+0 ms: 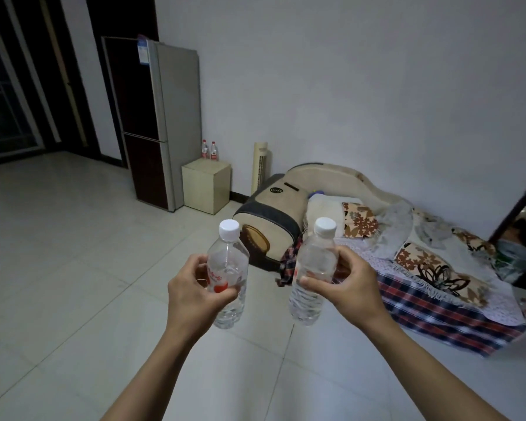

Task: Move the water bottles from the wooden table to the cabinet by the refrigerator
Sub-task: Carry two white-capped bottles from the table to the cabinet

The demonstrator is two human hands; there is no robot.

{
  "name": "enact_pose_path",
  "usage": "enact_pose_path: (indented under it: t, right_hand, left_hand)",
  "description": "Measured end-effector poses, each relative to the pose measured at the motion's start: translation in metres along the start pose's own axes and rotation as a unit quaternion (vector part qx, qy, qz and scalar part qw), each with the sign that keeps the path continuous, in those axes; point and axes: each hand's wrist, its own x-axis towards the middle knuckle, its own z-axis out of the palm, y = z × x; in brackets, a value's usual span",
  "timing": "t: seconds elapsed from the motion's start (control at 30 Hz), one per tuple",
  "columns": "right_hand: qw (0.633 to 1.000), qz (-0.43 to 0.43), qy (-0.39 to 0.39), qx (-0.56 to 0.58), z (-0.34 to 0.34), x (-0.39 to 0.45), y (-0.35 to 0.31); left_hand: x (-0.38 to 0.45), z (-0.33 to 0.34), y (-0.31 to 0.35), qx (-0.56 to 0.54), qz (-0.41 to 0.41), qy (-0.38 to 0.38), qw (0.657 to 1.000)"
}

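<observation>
Glossy pale floor tiles (73, 268), left hand (192, 291) and right hand (351, 287) each gripping 1 clear ribbed white-capped bottle (230, 268)

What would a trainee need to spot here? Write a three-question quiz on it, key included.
1. True or false: each hand, left hand and right hand, grips a capped water bottle.
2. How many bottles stand on the cream cabinet? A one, B two, C four.
3. Fill in: the cabinet stands beside the ____.

Key: 1 true, the left bottle and the right bottle. 2 B, the two red-labelled bottles. 3 refrigerator.
</observation>
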Motion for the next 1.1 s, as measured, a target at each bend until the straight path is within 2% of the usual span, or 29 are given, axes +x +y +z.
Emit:
enact_pose_path:
  t: [0.17,0.37,0.57,0.77,1.1]
  right_hand:
    - [1.000,0.006,-0.008,0.013,0.029,0.066,0.026]
    - [0.999,-0.003,0.008,0.037,0.048,0.161,0.074]
    - [0.999,-0.020,-0.009,0.031,0.071,0.273,0.096]
    - [0.999,-0.019,-0.022,0.022,0.108,0.359,0.110]
    - [0.999,-0.028,-0.024,-0.018,0.212,0.495,0.109]
  left_hand:
    - [0.064,0.012,-0.027,0.012,-0.008,-0.013,1.000]
    - [0.148,0.064,-0.049,0.025,-0.029,-0.008,0.999]
    - [0.236,0.095,-0.058,0.032,-0.040,0.000,0.999]
    - [0.319,0.097,-0.086,0.036,-0.051,0.020,0.998]
    - [0.480,0.078,-0.169,0.012,-0.043,0.026,0.999]
